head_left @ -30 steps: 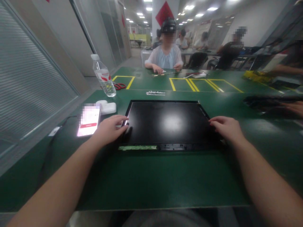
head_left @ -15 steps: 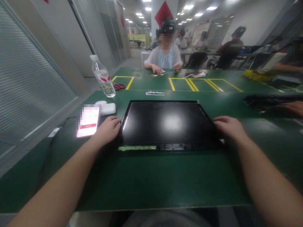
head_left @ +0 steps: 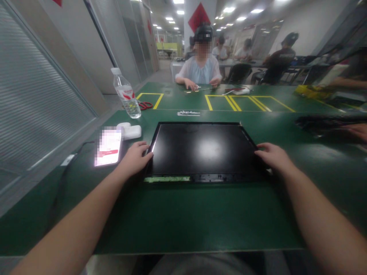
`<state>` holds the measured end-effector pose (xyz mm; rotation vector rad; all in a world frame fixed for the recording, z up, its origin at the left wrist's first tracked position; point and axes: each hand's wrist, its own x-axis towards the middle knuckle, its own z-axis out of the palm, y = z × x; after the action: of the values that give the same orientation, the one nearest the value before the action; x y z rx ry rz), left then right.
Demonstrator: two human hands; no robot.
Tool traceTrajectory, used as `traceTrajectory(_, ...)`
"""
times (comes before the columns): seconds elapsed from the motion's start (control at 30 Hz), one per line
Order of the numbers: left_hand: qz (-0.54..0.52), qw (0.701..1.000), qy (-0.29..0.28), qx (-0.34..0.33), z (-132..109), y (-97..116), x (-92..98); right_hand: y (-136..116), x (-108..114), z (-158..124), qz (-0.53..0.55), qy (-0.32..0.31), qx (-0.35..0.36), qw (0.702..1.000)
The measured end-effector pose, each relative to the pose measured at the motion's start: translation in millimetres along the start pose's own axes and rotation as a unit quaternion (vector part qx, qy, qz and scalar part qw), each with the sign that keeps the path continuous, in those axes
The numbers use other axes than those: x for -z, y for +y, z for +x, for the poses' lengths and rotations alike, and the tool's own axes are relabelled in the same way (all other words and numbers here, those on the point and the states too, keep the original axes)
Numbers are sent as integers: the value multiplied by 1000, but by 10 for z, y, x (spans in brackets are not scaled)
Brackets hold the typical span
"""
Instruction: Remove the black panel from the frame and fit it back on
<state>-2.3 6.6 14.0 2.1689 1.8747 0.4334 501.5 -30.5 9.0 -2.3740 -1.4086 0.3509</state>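
A black flat display panel (head_left: 183, 152) lies face up on the green table (head_left: 200, 217), with a green circuit strip (head_left: 168, 179) along its near edge. My left hand (head_left: 138, 154) grips the panel's left edge, its thumb on top of the frame. At the opposite side my right hand (head_left: 271, 153) holds the right edge, thumb over the rim and fingers along the outside. The undersides of the fingers are hidden on both sides.
Left of the panel are a lit phone (head_left: 109, 147), a white case (head_left: 132, 132), a water bottle (head_left: 126, 93) and red-handled scissors (head_left: 145, 105). Small white pieces (head_left: 188, 113) lie beyond it. A co-worker (head_left: 199, 70) sits opposite; another person's hand (head_left: 357, 130) is at right.
Both hands have moved inward onto the panel's side edges, and the thumbs now rest over the frame. The panel itself lies in nearly the same place.
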Motion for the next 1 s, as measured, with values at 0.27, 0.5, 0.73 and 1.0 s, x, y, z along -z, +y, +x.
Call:
traceTrajectory(0.27,-182,979,63,62,-28,70,48,-5,12,-19,-37,5,17,999)
traceTrajectory(0.5,-454,857,51,238,-123,323,144,-16,33,-20,-50,5,13,999)
traceTrajectory(0.73,-564,771,60,291,-152,515,177,-6,38,-12,-47,-9,9,999)
traceTrajectory(1.0,-655,697,14,292,-187,639,174,23,31,-2,-55,-1,10,998)
